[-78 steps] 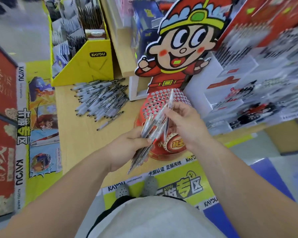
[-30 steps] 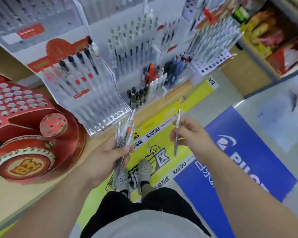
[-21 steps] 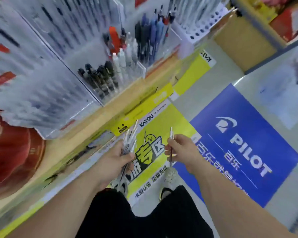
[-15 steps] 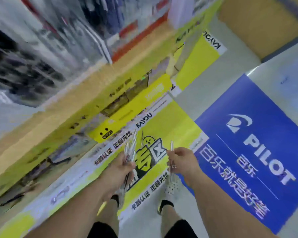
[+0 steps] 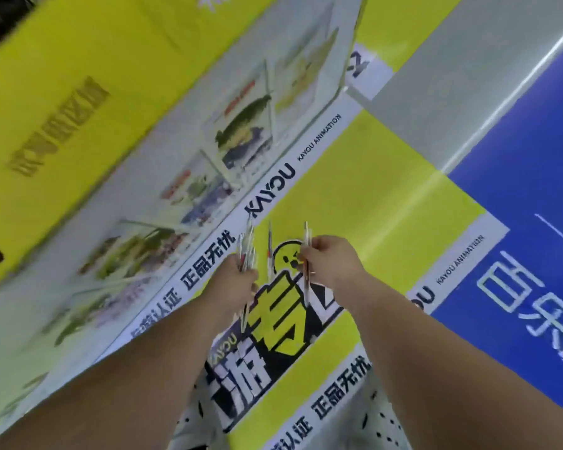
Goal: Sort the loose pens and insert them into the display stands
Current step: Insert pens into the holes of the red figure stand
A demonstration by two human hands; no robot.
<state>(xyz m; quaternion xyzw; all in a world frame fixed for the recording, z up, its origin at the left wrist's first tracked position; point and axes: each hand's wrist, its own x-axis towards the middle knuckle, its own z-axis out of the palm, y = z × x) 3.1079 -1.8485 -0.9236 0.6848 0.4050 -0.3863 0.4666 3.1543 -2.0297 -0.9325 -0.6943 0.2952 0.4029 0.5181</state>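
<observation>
Floor decal (image 5: 371, 190) lies under left hand (image 5: 234, 285) gripping pens (image 5: 247, 246), right hand (image 5: 330, 264) pinching pen (image 5: 307, 280).

Bright, even light leaves almost no shadow, and a pale streak of glare crosses the glossy yellow floor sticker (image 5: 387, 196) toward the shiny blue floor panel (image 5: 501, 206). Motion blur smears the yellow printed display front (image 5: 78, 92) at left and softens the thin clear plastic pens (image 5: 247, 245); straight edges bow near the borders.
</observation>
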